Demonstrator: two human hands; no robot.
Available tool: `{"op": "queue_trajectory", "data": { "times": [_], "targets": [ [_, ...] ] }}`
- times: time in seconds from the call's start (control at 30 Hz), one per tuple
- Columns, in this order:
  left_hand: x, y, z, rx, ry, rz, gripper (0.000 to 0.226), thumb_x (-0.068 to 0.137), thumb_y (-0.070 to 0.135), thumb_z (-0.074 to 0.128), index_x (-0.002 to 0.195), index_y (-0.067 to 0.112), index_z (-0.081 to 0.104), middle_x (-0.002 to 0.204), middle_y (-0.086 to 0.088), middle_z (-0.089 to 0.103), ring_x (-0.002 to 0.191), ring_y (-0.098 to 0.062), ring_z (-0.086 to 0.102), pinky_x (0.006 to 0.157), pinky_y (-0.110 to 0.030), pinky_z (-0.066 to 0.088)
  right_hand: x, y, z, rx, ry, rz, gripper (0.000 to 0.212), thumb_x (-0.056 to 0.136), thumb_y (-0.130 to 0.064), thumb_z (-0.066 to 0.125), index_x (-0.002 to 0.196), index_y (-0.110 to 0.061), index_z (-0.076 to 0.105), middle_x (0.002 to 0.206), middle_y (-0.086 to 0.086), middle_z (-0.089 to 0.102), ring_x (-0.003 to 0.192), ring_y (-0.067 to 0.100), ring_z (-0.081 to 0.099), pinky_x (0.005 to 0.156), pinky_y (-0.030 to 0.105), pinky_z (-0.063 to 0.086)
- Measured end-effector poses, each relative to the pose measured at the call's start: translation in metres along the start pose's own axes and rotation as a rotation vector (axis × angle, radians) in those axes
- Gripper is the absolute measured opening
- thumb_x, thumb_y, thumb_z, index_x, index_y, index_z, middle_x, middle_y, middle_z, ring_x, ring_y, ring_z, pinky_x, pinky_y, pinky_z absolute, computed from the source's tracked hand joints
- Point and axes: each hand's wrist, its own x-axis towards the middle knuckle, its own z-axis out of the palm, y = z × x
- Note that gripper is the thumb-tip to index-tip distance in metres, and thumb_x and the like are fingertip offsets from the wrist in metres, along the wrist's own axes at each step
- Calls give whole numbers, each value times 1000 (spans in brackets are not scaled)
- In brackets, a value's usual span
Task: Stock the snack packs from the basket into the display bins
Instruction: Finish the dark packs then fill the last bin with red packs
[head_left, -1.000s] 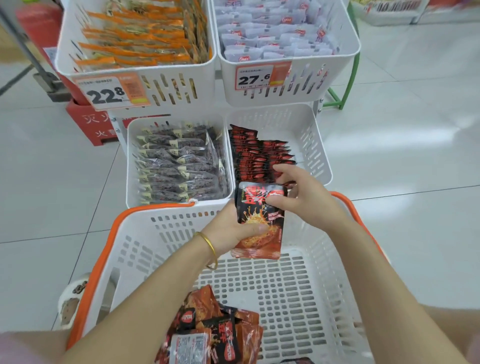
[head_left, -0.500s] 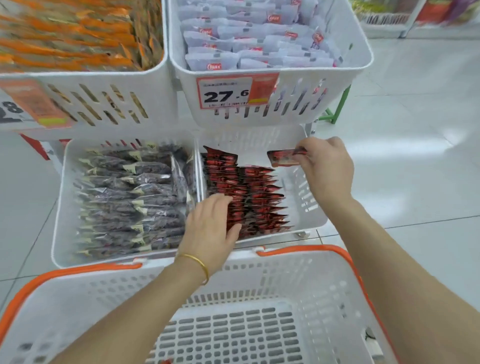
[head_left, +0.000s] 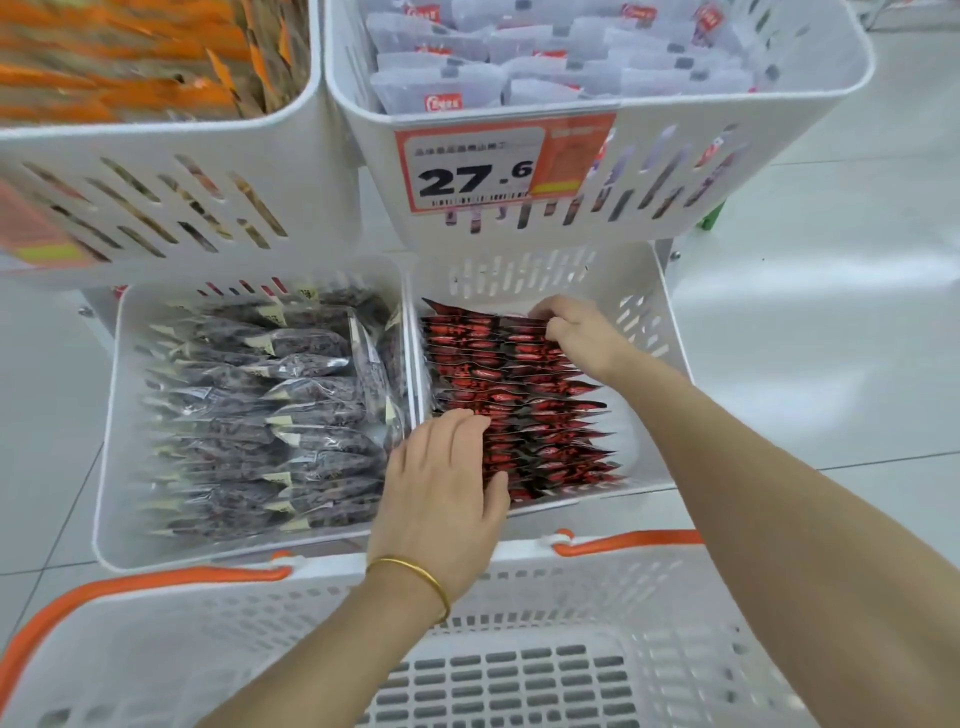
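Observation:
A row of red-and-black snack packs (head_left: 530, 410) stands upright in the lower right display bin (head_left: 644, 291). My right hand (head_left: 576, 332) is at the far end of that row, fingers curled round the top edge of the rearmost pack. My left hand (head_left: 447, 483) lies with straight fingers against the near left end of the row, pressing the packs. The white basket with orange handles (head_left: 519, 597) sits just below the bins; only its slotted floor and walls show here.
The lower left bin (head_left: 109, 415) is full of dark purple packs. Above hang two white bins: one with orange packs (head_left: 171, 171), one with pale packs and a 27.6 price tag (head_left: 475, 171). Tiled floor lies to the right.
My right hand has brought the red pack down from above the bin into the back of the row. My left hand stays pressed on the front packs. The view has moved closer.

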Motion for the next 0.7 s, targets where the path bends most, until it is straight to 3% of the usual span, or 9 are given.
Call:
{"op": "queue_trajectory", "data": {
  "times": [0.13, 0.23, 0.3, 0.43, 0.5, 0.57, 0.7],
  "targets": [
    [1, -1, -1, 33, -19, -20, 48, 97, 38, 32, 142, 24, 25, 146, 7, 26, 135, -11, 18, 112, -28, 15, -12, -4, 0, 5, 22, 13, 42, 96, -16, 33, 138, -16, 39, 147, 8, 35, 131, 27, 37, 107, 37, 30],
    [4, -2, -1, 21, -14, -26, 47, 97, 36, 33, 141, 22, 27, 145, 5, 28, 134, -13, 21, 111, -29, 17, -40, -11, -5, 38, 161, -27, 47, 94, -15, 35, 141, -18, 37, 148, 5, 36, 136, 23, 32, 111, 39, 27],
    [6, -3, -2, 17, -4, -30, 47, 97, 36, 34, 141, 20, 28, 144, 4, 30, 133, -14, 23, 110, -29, 19, -75, -20, -6, 106, 270, -83, 47, 92, -11, 39, 138, -17, 41, 143, 1, 41, 132, 15, 35, 108, 28, 27],
    [9, -2, -6, 6, 15, -22, 46, 97, 32, 38, 140, 15, 33, 142, -2, 35, 132, -20, 28, 109, -35, 25, -179, -39, 5, 387, 429, -133, 44, 76, -8, 44, 116, -19, 59, 113, -9, 59, 103, 2, 54, 84, 7, 38],
    [7, -1, -8, -22, 27, -2, 45, 96, 27, 42, 137, 11, 37, 141, -7, 38, 130, -24, 31, 109, -37, 27, -233, -32, 27, 510, 361, -89, 34, 78, 1, 46, 98, -19, 64, 99, -8, 65, 92, 7, 62, 77, 11, 46],
    [3, 2, -13, -52, 66, 66, 43, 94, 21, 45, 134, 7, 42, 139, -12, 40, 129, -28, 35, 108, -37, 27, -273, -12, 50, 457, 204, 26, 31, 79, 2, 48, 89, -22, 66, 93, -10, 67, 88, 13, 65, 76, 18, 49],
    [-35, 15, -33, -116, 166, 190, 39, 93, 15, 46, 130, 5, 47, 139, -15, 42, 129, -29, 37, 108, -37, 25, -308, 43, 101, 70, -267, 230, 27, 90, -2, 50, 102, -19, 67, 106, -6, 64, 98, 13, 59, 83, 25, 50]
  ]
}}
